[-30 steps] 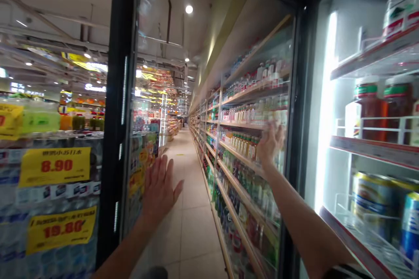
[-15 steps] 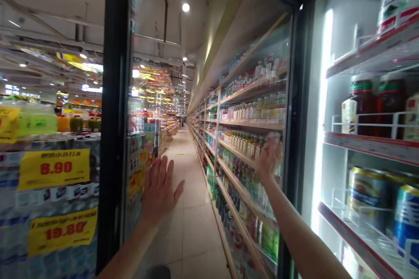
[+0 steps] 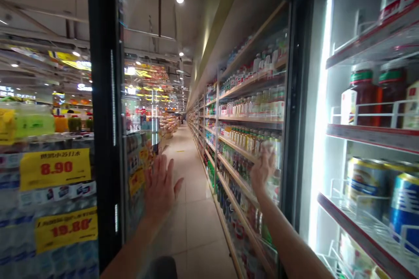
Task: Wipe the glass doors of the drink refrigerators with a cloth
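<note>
A glass cooler door (image 3: pixel 203 192) with a black frame stands swung out in front of me. Flat against its pane lies my left hand (image 3: pixel 161 183), palm forward and fingers spread, with nothing in it. Farther right, near the hinge side, my right hand (image 3: pixel 261 173) is closed on a crumpled pale cloth (image 3: pixel 268 150) pressed to the glass. Blur hides the cloth's exact edges. Shelves of bottles show in the pane behind both hands.
To the right, the lit cooler holds wire-fronted shelves (image 3: pixel 369 137) with dark bottles (image 3: pixel 363 96) and beer cans (image 3: pixel 366 183). The door's black upright edge (image 3: pixel 103 117) is at left. Beyond it stand drink packs with yellow price signs (image 3: pixel 55 168).
My right hand has slid a little left and down across the glass with the cloth. My left hand stays on the pane. The door's outer edge appears farther left in view.
</note>
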`<control>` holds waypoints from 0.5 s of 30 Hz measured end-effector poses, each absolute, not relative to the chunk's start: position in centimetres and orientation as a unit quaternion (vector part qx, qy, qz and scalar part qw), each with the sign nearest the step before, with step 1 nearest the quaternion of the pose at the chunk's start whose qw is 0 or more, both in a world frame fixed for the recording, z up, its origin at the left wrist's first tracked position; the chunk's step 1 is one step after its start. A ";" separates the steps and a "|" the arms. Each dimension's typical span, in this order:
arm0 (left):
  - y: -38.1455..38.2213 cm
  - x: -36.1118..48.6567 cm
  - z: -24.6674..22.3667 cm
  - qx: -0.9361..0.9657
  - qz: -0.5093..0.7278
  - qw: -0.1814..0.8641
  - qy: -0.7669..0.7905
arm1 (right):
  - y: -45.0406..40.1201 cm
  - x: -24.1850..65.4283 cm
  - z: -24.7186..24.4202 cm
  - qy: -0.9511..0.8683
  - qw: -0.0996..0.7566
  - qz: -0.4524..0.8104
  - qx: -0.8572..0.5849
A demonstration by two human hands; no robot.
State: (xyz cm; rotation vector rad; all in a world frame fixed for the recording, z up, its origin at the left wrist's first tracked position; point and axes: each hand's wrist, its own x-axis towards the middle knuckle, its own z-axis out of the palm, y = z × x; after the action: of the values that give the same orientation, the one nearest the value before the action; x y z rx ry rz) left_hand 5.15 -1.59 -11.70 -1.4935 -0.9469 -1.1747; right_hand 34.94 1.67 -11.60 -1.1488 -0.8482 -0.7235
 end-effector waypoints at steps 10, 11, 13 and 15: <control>-2.2 5.6 -12.2 -0.601 -0.502 0.496 -0.375 | -0.7 25.8 -12.5 -0.650 0.521 -0.412 -0.369; -2.2 5.7 -12.1 -0.600 -0.501 0.501 -0.372 | -0.4 27.6 -12.2 -0.609 0.555 -0.406 -0.396; -2.3 5.7 -12.1 -0.599 -0.499 0.507 -0.368 | 0.5 31.4 -11.6 -0.493 0.639 -0.367 -0.462; -2.4 5.7 -12.2 -0.599 -0.499 0.509 -0.366 | 0.9 33.0 -11.1 -0.396 0.696 -0.320 -0.506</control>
State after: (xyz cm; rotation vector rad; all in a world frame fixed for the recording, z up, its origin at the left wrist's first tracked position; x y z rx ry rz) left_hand 5.74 -2.35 -12.17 -1.4434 -0.8811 -1.2017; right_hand 33.00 0.89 -11.11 -1.1278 -0.8839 -0.7149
